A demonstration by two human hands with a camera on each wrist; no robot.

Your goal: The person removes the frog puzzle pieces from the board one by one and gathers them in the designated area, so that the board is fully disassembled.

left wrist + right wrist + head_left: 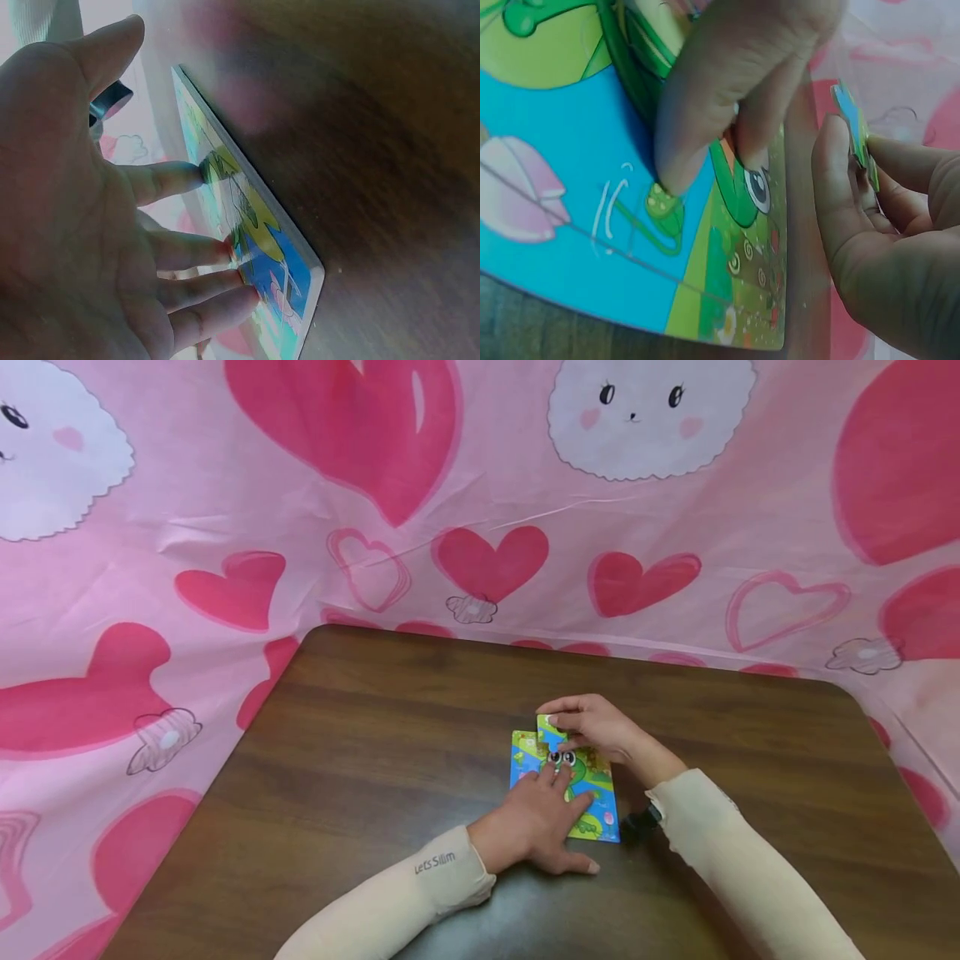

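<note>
One puzzle [598, 787], left hand [542, 822] atop, right hand [602, 727] (pinching piece [548, 735])

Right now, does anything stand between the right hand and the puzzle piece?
Nothing visible does: the right hand pinches the puzzle piece directly. The left hand touches the puzzle, not that piece.

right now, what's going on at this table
A person's left hand rests with fingers spread on a cartoon frog jigsaw puzzle, which lies flat on the wooden table. The right hand pinches a small jigsaw piece between thumb and fingers near the puzzle's far edge. The right wrist view shows that piece held clear of the puzzle, so it is not yet fitted in.
</note>
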